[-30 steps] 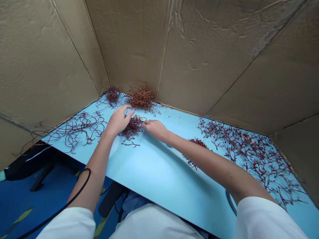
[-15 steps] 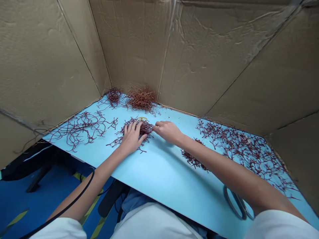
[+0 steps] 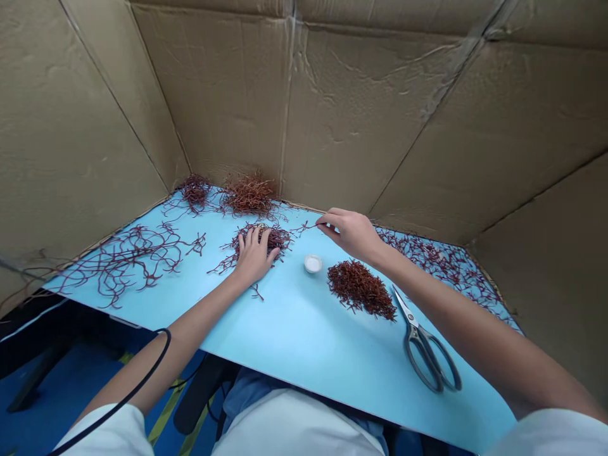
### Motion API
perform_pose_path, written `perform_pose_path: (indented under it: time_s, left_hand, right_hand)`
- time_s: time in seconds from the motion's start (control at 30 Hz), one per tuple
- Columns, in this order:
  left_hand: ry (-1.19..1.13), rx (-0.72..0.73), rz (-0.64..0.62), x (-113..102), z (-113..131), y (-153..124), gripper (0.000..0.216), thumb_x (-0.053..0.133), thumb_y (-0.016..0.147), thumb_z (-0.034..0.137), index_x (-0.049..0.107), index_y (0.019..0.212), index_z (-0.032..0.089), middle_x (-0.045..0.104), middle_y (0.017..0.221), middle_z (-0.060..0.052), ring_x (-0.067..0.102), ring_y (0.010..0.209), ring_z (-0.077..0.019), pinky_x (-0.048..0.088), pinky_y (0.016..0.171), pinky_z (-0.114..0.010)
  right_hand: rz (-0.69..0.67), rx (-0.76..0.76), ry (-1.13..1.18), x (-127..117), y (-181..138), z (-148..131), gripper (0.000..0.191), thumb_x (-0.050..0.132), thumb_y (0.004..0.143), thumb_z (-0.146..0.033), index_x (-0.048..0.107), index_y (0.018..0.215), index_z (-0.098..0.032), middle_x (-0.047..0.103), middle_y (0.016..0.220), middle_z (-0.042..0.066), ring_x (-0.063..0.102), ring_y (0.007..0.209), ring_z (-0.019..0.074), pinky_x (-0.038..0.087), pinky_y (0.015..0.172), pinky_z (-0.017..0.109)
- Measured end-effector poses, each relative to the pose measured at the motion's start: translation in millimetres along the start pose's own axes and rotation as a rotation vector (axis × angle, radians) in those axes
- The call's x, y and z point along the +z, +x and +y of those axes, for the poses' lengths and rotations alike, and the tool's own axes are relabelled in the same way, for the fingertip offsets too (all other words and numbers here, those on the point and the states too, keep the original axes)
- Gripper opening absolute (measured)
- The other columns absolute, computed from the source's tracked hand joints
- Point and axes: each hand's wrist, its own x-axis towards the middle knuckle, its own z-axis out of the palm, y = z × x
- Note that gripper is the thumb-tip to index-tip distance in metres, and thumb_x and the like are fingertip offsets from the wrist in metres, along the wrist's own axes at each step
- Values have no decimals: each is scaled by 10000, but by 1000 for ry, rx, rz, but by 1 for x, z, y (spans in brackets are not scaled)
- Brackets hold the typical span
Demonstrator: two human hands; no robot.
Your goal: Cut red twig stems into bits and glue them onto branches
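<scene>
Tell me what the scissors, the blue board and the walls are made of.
The scissors: steel blades, by their bright sheen, and probably plastic handles, dull dark grey. The blue board: smooth and faintly glossy, perhaps plastic or laminate; the look leaves it open. The walls: matte brown cardboard, creased along its folds.

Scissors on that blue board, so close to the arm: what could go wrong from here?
The scissors lie with their tips close under the right forearm, so a careless sweep might catch the blades. That forearm also passes just above the loose pile of chopped red sprigs, which could scatter if brushed. The small white cup sits between the hands, where the right hand might knock it.
</scene>
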Motion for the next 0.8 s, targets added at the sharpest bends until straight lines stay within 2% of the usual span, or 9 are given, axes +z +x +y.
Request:
perform_pose_path:
  time_s: [0.1, 0.17, 0.23, 0.3, 0.4, 0.5, 0.57, 0.63, 0.8]
  left_hand:
    - [-2, 10, 13, -6, 11, 2, 629, 421, 1071, 484, 413, 1599, 142, 362, 1699, -253, 295, 1585, -482, 218, 1250, -752]
    - [-18, 46, 70, -16, 24, 2, 617, 439, 1068, 495, 443, 1589, 164, 344, 1713, -240, 283, 1582, -500, 191, 1246, -773]
    - [-111, 118, 170, -29, 40, 2, 524, 460, 1068, 450, 531, 1522, 199, 430, 1666, -211, 376, 1539, -455, 225, 1268, -714]
    - [-345, 234, 227, -40, 59, 1, 419, 450, 1076, 398, 617, 1406, 201, 601, 1506, -189, 531, 1421, -382, 389, 1221, -602]
    - [-749, 292, 85, -46, 88, -4, 330, 523, 1055, 409, 661, 1275, 205, 749, 1238, -138, 722, 1116, -281, 600, 956, -434]
    - [-1039, 237, -150, -40, 111, -15, 371, 668, 982, 426, 655, 1278, 203, 768, 1217, -135, 771, 994, -241, 630, 769, -334]
    - [-1190, 229, -273, -34, 120, -24, 408, 723, 946, 404, 655, 1298, 210, 768, 1226, -138, 787, 963, -228, 633, 714, -301]
    - [-1275, 227, -331, -30, 125, -33, 397, 765, 916, 362, 676, 1274, 214, 783, 1178, -126, 794, 932, -219, 641, 688, -283]
    - [-1375, 202, -486, -27, 124, -47, 296, 826, 846, 257, 745, 1128, 213, 810, 900, -58, 799, 821, -203, 682, 670, -280]
  right_hand:
    - [120, 61, 177, -11, -26, 6, 232, 575, 1034, -304, 779, 991, -203, 782, 961, 70, 671, 790, 169, 463, 710, 299]
    - [173, 119, 276, -15, -46, 6, 223, 593, 1025, -316, 772, 961, -199, 782, 919, 64, 669, 763, 166, 486, 705, 302]
    - [207, 177, 327, -15, -67, 3, 216, 601, 1021, -313, 766, 939, -201, 784, 901, 61, 672, 757, 168, 497, 700, 306]
    - [228, 226, 350, -13, -86, 0, 209, 603, 1018, -302, 758, 922, -201, 782, 892, 60, 676, 762, 170, 503, 703, 308]
    - [258, 294, 387, -9, -107, -6, 191, 613, 1009, -286, 750, 906, -200, 769, 863, 48, 666, 743, 164, 499, 692, 301]
    - [273, 332, 438, -10, -123, -16, 167, 632, 1001, -270, 750, 906, -199, 749, 826, 36, 649, 710, 158, 491, 671, 293]
    - [266, 340, 468, -12, -133, -25, 155, 636, 1003, -260, 752, 917, -205, 745, 825, 34, 640, 697, 156, 486, 659, 290]
    - [238, 339, 502, -13, -143, -34, 144, 636, 1009, -253, 750, 929, -216, 744, 831, 27, 631, 683, 150, 478, 646, 283]
    - [158, 330, 565, -5, -163, -47, 141, 609, 1037, -227, 723, 956, -209, 732, 876, 30, 660, 761, 153, 479, 676, 272]
